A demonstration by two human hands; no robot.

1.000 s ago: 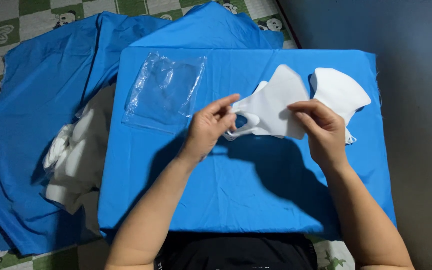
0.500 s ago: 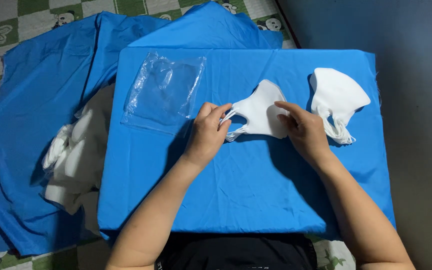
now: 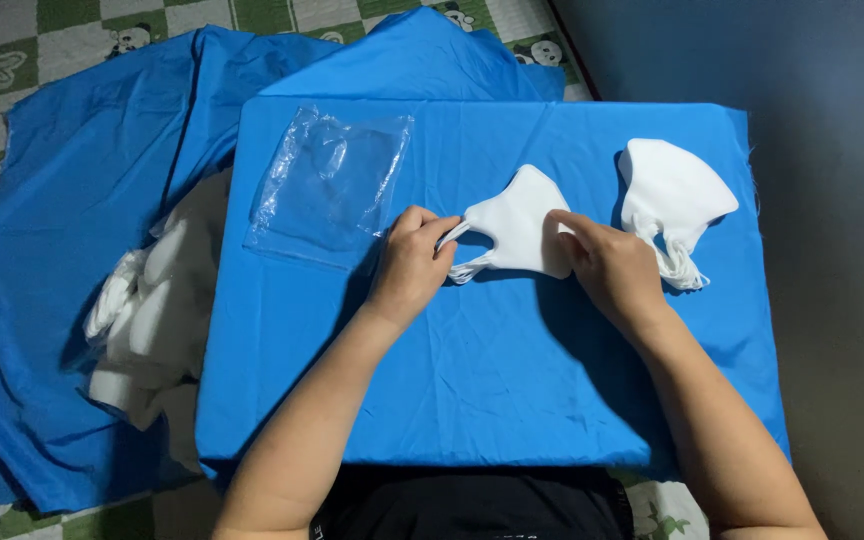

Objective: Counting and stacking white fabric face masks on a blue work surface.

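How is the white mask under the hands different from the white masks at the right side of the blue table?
The held mask is single and lies flat, touched by the left hand and right hand. The right pile is several stacked masks, untouched, nearer the table edge. Both are white, the same folded shape.

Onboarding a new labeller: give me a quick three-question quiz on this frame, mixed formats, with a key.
1. True or false: the left hand and the right hand both touch the white mask lying on the blue cloth.
2. Multiple choice: what lies just left of the left hand? A) scissors B) clear plastic bag C) cardboard box
3. Fill in: the stack of white masks lies to the ____ of the right hand.

Key: 1 true; 2 B; 3 right
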